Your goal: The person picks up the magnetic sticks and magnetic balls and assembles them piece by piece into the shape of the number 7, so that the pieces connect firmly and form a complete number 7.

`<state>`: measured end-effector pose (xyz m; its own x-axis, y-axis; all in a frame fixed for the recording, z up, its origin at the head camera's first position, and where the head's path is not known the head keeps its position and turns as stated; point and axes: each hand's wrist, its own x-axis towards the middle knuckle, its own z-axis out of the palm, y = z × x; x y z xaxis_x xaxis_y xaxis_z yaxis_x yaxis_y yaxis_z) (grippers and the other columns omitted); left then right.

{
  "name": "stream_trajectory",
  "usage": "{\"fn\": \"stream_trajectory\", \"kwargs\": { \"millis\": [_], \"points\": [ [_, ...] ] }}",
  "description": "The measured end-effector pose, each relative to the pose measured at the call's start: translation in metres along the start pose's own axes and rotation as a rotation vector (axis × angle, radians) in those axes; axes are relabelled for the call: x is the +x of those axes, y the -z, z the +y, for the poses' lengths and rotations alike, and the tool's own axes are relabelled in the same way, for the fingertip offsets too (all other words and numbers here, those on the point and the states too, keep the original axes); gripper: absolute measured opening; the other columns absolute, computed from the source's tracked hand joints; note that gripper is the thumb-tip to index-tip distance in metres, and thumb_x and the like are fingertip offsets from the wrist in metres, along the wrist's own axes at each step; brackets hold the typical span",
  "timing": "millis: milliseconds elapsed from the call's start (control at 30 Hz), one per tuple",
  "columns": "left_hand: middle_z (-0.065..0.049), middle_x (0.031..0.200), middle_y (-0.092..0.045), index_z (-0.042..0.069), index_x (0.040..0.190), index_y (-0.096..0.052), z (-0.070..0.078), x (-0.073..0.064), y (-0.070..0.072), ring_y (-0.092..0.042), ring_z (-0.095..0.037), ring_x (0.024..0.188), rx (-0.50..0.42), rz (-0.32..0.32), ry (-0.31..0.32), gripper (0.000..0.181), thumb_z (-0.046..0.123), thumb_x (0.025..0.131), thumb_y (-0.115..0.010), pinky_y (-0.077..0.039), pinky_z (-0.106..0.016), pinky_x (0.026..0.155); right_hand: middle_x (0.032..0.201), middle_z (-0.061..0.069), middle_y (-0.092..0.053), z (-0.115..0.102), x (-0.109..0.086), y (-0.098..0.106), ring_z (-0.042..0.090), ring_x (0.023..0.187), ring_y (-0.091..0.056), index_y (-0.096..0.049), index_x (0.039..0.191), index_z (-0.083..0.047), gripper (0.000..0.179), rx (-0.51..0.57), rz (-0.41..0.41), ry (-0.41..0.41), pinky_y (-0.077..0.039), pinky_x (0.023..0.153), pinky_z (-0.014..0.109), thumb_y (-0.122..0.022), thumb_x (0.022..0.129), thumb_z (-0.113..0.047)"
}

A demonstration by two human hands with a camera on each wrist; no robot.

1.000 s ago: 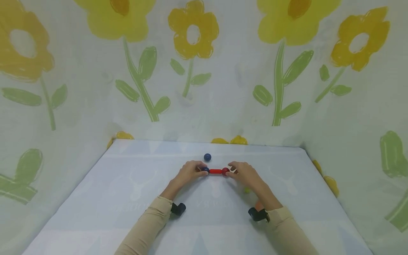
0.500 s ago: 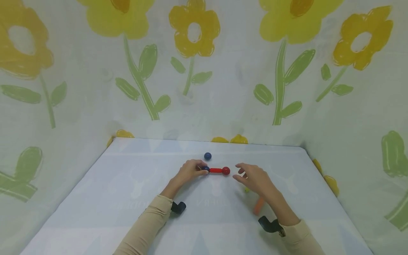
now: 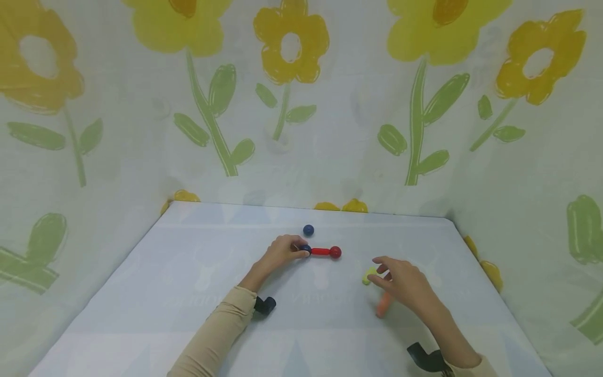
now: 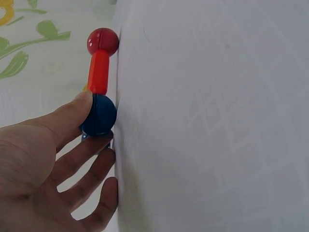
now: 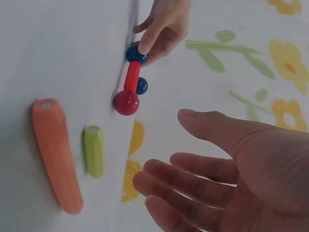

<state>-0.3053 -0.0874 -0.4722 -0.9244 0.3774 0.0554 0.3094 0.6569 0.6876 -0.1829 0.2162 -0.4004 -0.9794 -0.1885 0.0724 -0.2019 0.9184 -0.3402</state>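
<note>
My left hand [image 3: 284, 252] pinches a blue ball [image 4: 101, 116] between thumb and fingers on the table. A red rod [image 4: 99, 72] joins that ball to a red ball [image 4: 103, 42] at its other end, forming a dumbbell shape. My right hand [image 3: 406, 281] hovers with fingers spread and holds nothing. Below and beside it in the head view lie a short yellow-green rod [image 5: 94, 152] and a longer, thicker orange rod [image 5: 57, 157], each showing a small metallic disc at one end.
A second, loose blue ball [image 3: 308, 230] lies behind the joined pieces. The white table [image 3: 212, 303] ends at flower-printed cloth walls [image 3: 325, 131] at the back and both sides.
My right hand has let go of the red ball and moved right and nearer to me, over the yellow-green and orange rods. The left hand keeps its hold on the blue ball.
</note>
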Motion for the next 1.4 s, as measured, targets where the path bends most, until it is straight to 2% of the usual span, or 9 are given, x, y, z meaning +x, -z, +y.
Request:
{"fn": "stream_trajectory", "kwargs": {
  "millis": [233,433,600,1000,1200,1400],
  "points": [
    [0.000,0.101,-0.073,0.014,0.112,-0.072,-0.001,0.000,0.000,-0.063,-0.011,0.089,0.011,0.013,-0.037,0.030,0.029,0.086,-0.076,-0.053,-0.032,0.083,0.095,0.004,-0.074,0.017,-0.015,-0.001,0.020,0.082,-0.071,-0.064,0.123,-0.007,0.048,0.030,-0.022,-0.055,-0.054,0.064,0.036,-0.073,0.086,-0.036],
    [0.000,0.100,-0.073,0.014,0.112,-0.072,-0.001,0.000,-0.001,-0.062,-0.011,0.088,0.010,0.014,-0.035,0.030,0.029,0.086,-0.076,-0.053,-0.031,0.083,0.090,0.002,-0.074,0.027,-0.021,-0.004,0.015,0.074,-0.066,-0.063,0.123,-0.003,0.050,0.044,-0.028,-0.101,-0.048,0.058,0.030,-0.072,0.087,-0.035],
    [-0.001,0.100,-0.073,0.014,0.112,-0.072,0.000,-0.002,0.000,-0.062,-0.011,0.086,0.008,0.009,-0.041,0.030,0.027,0.086,-0.076,-0.053,-0.030,0.081,0.088,0.004,-0.073,0.032,-0.023,-0.006,0.014,0.068,-0.058,-0.062,0.124,0.001,0.053,0.066,-0.057,-0.160,-0.044,0.059,0.031,-0.071,0.088,-0.037],
    [0.000,0.102,-0.073,0.015,0.114,-0.072,-0.001,0.000,-0.002,-0.061,-0.012,0.087,0.012,0.010,-0.015,0.031,0.028,0.086,-0.076,-0.053,-0.030,0.082,0.086,0.005,-0.071,0.037,-0.024,-0.023,0.015,0.068,-0.055,-0.057,0.128,0.002,0.066,0.100,-0.085,-0.244,-0.046,0.059,0.031,-0.073,0.084,-0.045],
    [0.000,0.101,-0.073,0.015,0.114,-0.072,0.001,-0.001,-0.002,-0.061,-0.012,0.087,0.015,0.010,-0.009,0.031,0.028,0.086,-0.076,-0.052,-0.030,0.081,0.087,0.005,-0.070,0.039,-0.022,-0.028,0.015,0.069,-0.055,-0.058,0.128,0.001,0.067,0.087,-0.090,-0.242,-0.047,0.061,0.032,-0.076,0.081,-0.043],
    [0.000,0.102,-0.073,0.015,0.115,-0.072,0.002,-0.002,-0.001,-0.061,-0.012,0.087,0.016,0.010,-0.007,0.033,0.029,0.085,-0.076,-0.053,-0.029,0.081,0.090,0.004,-0.070,0.038,-0.022,-0.028,0.015,0.076,-0.058,-0.058,0.128,0.001,0.064,0.142,-0.084,-0.209,-0.049,0.064,0.033,-0.079,0.080,-0.036]
  ]
}}
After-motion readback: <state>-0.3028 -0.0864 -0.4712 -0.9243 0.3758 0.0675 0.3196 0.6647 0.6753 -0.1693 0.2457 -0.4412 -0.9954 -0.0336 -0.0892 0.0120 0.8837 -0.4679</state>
